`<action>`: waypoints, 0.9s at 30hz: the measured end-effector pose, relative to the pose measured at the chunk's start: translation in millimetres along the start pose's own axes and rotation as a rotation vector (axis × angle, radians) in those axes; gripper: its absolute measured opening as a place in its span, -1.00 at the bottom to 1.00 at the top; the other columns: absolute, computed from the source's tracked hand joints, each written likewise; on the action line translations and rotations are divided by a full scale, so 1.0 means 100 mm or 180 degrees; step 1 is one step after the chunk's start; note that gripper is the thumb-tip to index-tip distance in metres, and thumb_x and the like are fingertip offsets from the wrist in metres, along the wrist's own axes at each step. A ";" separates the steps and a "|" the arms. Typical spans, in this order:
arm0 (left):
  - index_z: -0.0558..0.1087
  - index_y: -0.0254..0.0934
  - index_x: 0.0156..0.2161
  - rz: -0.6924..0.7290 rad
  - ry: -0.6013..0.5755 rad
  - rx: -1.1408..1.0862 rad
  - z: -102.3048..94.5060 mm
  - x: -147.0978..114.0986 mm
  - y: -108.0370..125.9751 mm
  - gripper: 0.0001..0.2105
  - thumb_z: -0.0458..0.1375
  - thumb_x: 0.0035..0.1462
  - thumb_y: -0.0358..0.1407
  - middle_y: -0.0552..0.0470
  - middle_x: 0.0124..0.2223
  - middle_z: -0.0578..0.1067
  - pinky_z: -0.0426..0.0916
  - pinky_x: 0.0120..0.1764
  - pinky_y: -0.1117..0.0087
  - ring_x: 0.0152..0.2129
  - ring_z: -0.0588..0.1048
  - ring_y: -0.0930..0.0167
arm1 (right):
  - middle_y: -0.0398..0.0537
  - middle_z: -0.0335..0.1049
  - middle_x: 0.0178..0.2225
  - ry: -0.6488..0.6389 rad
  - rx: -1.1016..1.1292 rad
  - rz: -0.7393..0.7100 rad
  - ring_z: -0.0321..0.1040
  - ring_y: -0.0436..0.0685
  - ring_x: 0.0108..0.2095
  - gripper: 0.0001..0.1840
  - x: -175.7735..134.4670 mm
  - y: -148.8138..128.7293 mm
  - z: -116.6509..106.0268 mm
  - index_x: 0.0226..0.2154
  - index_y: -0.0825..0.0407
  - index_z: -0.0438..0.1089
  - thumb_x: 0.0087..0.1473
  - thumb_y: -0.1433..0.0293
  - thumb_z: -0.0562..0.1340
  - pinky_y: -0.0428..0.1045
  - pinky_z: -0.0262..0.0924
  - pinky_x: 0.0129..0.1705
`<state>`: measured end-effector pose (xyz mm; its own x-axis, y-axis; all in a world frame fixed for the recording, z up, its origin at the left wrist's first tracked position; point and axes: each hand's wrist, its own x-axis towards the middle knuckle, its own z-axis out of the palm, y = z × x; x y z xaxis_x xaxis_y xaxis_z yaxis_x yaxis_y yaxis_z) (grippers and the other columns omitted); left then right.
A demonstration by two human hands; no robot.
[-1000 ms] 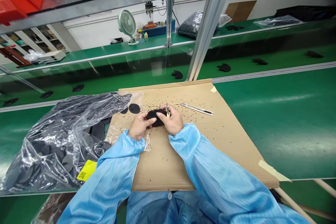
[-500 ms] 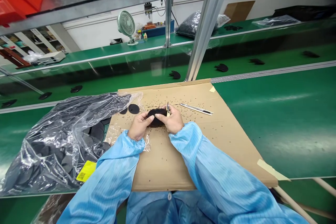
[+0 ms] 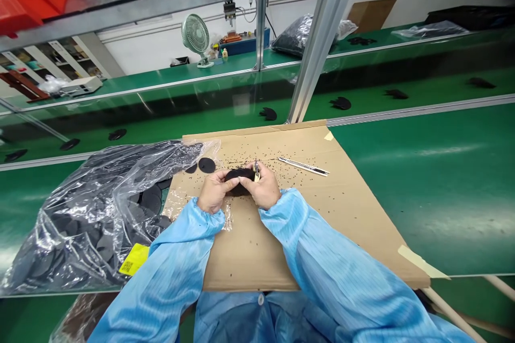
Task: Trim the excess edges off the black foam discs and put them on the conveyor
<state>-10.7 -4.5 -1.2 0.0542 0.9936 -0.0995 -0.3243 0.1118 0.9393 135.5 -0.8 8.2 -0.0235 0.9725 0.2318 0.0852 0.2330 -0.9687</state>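
Between both hands is a black round disc (image 3: 240, 188), held just above the cardboard sheet (image 3: 257, 257). My left hand (image 3: 214, 191) pinches its left side with the thumb on top. My right hand (image 3: 263, 186) grips the right side, thumbs almost meeting. Tucked in the right hand is also a small cutting tool (image 3: 256, 170) with a yellowish part; its exact kind is unclear. Small black bits lie scattered over the cardboard around the hands. Another black disc (image 3: 206, 165) lies flat beyond my left hand. To the right rests a slim utility knife (image 3: 303, 166).
A clear plastic bag (image 3: 92, 214) full of black discs spreads at the left, with a yellow label (image 3: 134, 259). Behind the cardboard runs a green conveyor belt (image 3: 225, 120) carrying several black parts. A metal post (image 3: 317, 48) rises behind the cardboard; a fan (image 3: 196, 35) stands farther back.
Both thumbs have shifted slightly on the disc, and its upper face is now less visible between the hands. The whole view has moved a little.
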 end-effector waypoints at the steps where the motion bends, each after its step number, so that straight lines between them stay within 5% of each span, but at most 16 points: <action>1: 0.53 -0.39 -0.31 0.0002 -0.0009 -0.0001 0.00 0.00 -0.01 -0.60 0.45 -0.32 -0.25 -0.01 -0.37 0.56 0.42 -0.27 0.37 -0.43 0.50 0.40 | -0.18 0.33 -0.46 -0.0005 0.0031 -0.0014 0.25 0.05 -0.45 -0.75 0.01 0.02 0.00 -0.41 0.02 0.28 -0.20 0.28 0.27 -0.03 0.16 -0.33; 16: 0.43 -0.35 -0.17 0.0015 -0.0061 -0.0549 -0.04 0.07 0.00 -0.56 0.40 -0.18 -0.24 -0.09 -0.18 0.54 0.34 0.00 0.14 -0.14 0.48 0.26 | -0.14 0.37 -0.46 0.0281 0.0778 0.0371 0.29 0.07 -0.44 -0.72 0.07 0.13 0.00 -0.39 0.03 0.36 -0.22 0.24 0.31 0.00 0.24 -0.30; 22: 0.44 -0.36 -0.29 0.0710 0.0481 0.0409 -0.06 0.09 -0.10 -0.66 0.39 -0.21 -0.29 -0.04 -0.28 0.54 0.38 -0.07 0.24 -0.30 0.51 0.37 | -0.12 0.40 -0.41 0.0226 0.0219 0.0091 0.32 0.10 -0.38 -0.76 0.06 0.12 -0.01 -0.35 0.02 0.35 -0.19 0.32 0.26 0.03 0.25 -0.23; 27: 0.46 -0.30 -0.15 0.1652 0.0713 0.1334 -0.09 0.04 -0.10 -0.68 0.28 -0.09 -0.38 -0.08 -0.18 0.54 0.34 0.00 0.23 -0.19 0.50 0.32 | -0.05 0.40 -0.26 0.0389 -0.0412 -0.0495 0.35 0.15 -0.21 -0.73 0.03 0.13 0.00 -0.31 0.01 0.36 -0.19 0.45 0.16 0.07 0.23 -0.07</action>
<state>-16.1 -1.3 -13.8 -0.2196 0.9015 0.3729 0.1382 -0.3496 0.9266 136.6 5.1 -3.8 0.0739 0.9162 0.3939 0.2172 0.3707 -0.9030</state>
